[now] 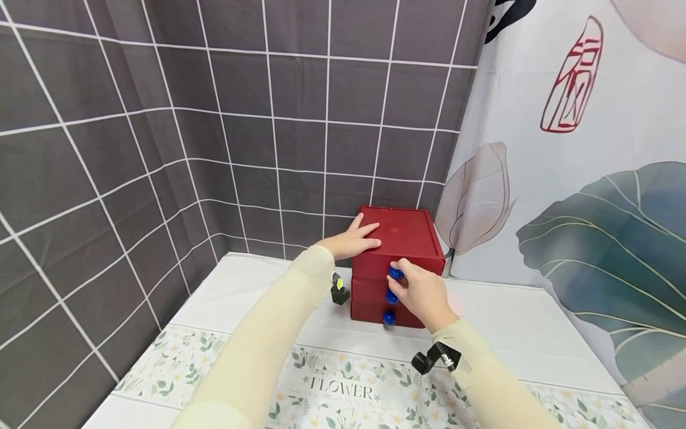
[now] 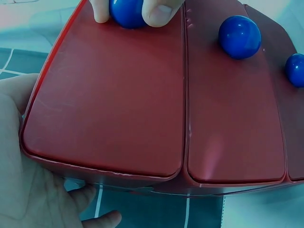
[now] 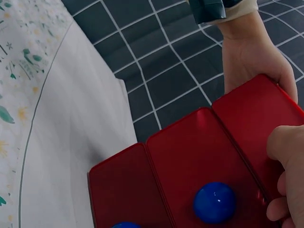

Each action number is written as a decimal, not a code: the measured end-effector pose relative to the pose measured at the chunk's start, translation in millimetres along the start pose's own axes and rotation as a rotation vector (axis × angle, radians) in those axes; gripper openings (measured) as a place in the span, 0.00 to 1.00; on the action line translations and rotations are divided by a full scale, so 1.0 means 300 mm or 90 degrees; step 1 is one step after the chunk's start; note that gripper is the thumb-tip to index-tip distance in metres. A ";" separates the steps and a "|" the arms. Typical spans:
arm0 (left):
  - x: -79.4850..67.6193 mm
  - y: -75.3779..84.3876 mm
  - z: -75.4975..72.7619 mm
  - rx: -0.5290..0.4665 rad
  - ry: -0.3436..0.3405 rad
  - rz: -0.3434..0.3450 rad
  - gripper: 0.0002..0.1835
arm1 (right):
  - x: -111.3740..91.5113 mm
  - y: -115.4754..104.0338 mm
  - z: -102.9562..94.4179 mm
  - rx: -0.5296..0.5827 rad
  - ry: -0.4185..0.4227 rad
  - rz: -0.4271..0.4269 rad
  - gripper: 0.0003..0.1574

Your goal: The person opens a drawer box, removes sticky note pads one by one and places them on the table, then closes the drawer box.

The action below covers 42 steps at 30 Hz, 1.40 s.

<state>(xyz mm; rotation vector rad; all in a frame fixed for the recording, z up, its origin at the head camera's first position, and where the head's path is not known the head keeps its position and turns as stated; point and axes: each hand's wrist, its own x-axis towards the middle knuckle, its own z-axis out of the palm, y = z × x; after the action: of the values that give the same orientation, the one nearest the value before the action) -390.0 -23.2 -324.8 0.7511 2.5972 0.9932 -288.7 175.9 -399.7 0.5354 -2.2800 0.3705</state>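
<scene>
A dark red box of stacked drawers (image 1: 396, 229) stands on the table, each drawer front with a round blue knob. My right hand (image 1: 426, 292) pinches the top knob (image 1: 396, 273) between thumb and fingers; the left wrist view shows fingertips on either side of that knob (image 2: 127, 12). The middle knob (image 1: 392, 297) and bottom knob (image 1: 389, 318) lie below it, untouched as far as I see. My left hand (image 1: 351, 241) rests on the box's top at its left edge, fingers straight and spread. All drawer fronts sit about flush. In the right wrist view, my right hand (image 3: 289, 166) hides the top knob.
The white table (image 1: 268, 292) has a floral cloth strip (image 1: 337, 369) along its front. Behind and left hangs a dark grid-patterned curtain (image 1: 300, 143); at the right, a white leaf-printed curtain (image 1: 493, 250). Black wrist mounts (image 1: 339, 292) sit on both sleeves.
</scene>
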 end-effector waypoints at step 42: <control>0.002 -0.004 0.009 0.069 0.028 0.016 0.37 | -0.172 0.038 0.117 -0.043 -0.034 0.024 0.28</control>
<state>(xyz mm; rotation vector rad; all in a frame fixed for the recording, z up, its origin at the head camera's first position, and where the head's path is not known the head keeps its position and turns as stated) -389.8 -22.2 -327.7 0.7977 2.7051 0.8913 -283.0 184.8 -462.2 0.4745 -2.3476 0.2999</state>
